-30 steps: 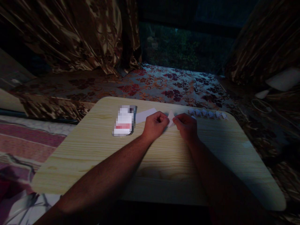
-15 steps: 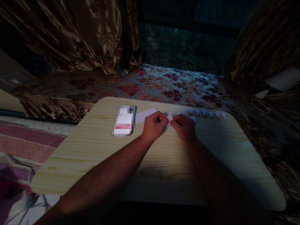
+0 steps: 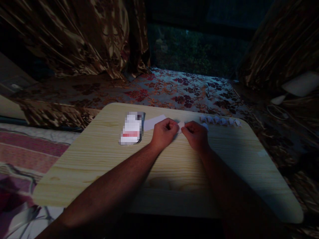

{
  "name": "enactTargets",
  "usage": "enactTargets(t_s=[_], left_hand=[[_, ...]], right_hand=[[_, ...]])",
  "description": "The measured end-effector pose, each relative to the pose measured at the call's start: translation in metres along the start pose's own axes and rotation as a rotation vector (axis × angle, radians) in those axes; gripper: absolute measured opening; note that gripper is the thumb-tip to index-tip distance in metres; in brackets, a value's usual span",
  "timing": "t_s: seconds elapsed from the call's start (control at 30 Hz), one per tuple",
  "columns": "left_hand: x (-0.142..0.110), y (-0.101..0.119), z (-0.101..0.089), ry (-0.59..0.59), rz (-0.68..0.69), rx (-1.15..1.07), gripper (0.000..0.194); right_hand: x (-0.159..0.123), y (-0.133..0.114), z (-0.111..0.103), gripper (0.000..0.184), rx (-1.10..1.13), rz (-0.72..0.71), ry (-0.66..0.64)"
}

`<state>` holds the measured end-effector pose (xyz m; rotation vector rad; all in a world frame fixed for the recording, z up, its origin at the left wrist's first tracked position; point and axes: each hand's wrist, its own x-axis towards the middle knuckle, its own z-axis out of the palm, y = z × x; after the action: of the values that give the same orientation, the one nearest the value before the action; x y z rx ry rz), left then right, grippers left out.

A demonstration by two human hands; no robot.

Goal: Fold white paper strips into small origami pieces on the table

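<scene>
Between my two hands is a small piece of white paper (image 3: 181, 125), its lower part hidden by the fingers. My left hand (image 3: 164, 132) pinches its left side, and my right hand (image 3: 196, 134) grips its right side between thumb and forefinger. Just beyond the left hand lies a flat white paper strip (image 3: 154, 122). Behind the right hand one small folded paper piece (image 3: 205, 126) partly shows. Farther back, a row of several small folded paper pieces (image 3: 220, 120) runs along the table's far right edge.
A phone (image 3: 132, 127), blurred by pixels, lies on the wooden table (image 3: 104, 156) left of the strip. A small pale scrap (image 3: 261, 153) is near the right edge. Beyond the table are a floral-covered ledge (image 3: 184, 88), curtains (image 3: 112, 36) and a lamp-like white object (image 3: 302, 84).
The pointed top of the paper between my hands now looks lower and blunter, as if folded down. Both hands stay in nearly the same place.
</scene>
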<state>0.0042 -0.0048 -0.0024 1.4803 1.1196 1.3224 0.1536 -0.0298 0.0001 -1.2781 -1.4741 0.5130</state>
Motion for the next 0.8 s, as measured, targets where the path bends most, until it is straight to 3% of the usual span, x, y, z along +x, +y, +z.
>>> enactTargets(t_s=[0.5, 0.8], left_hand=[[-0.001, 0.005, 0.0, -0.035, -0.044, -0.021, 0.012], [0.001, 0.004, 0.0, -0.057, -0.069, -0.11, 0.014]], right_hand=[[0.0, -0.009, 0.0, 0.021, -0.072, 0.011, -0.019], [-0.001, -0.005, 0.0, 0.006, -0.006, 0.046, -0.087]])
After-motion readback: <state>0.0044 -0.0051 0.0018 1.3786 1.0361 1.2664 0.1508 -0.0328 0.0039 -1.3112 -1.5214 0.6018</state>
